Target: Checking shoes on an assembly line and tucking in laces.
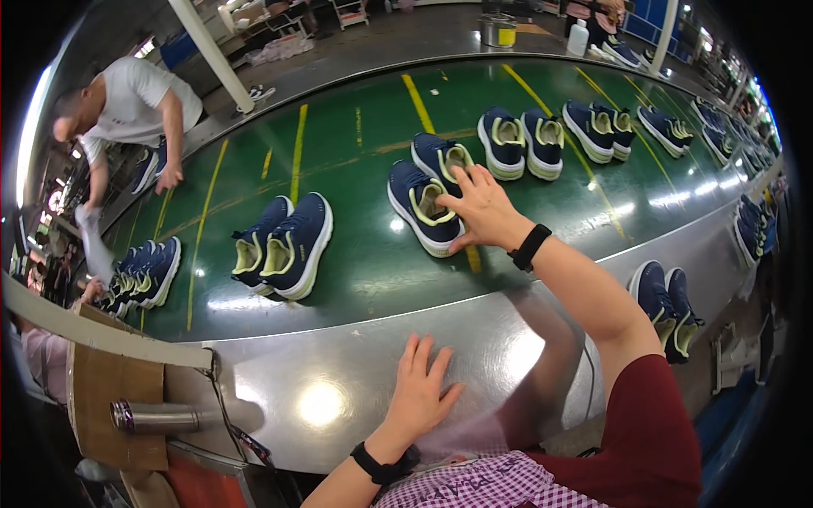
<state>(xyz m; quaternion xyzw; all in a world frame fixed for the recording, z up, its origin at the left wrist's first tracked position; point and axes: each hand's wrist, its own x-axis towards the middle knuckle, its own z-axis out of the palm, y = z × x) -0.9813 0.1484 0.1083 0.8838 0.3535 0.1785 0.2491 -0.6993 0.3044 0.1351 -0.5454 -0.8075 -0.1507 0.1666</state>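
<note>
My right hand is at a pair of navy sneakers with pale green linings and white soles on the green conveyor belt. Its thumb lies at the heel of the near sneaker, and a fingertip reaches into that collar. Other fingers reach the opening of the far sneaker. Both sneakers stand upright on the belt, side by side. My left hand lies on the bare metal ledge in front of me, fingers stretched out, holding nothing.
Another sneaker pair stands left on the green belt; several more line the right. A sneaker pair sits on the metal ledge at right. A steel flask lies near a cardboard sheet. A co-worker leans in far left.
</note>
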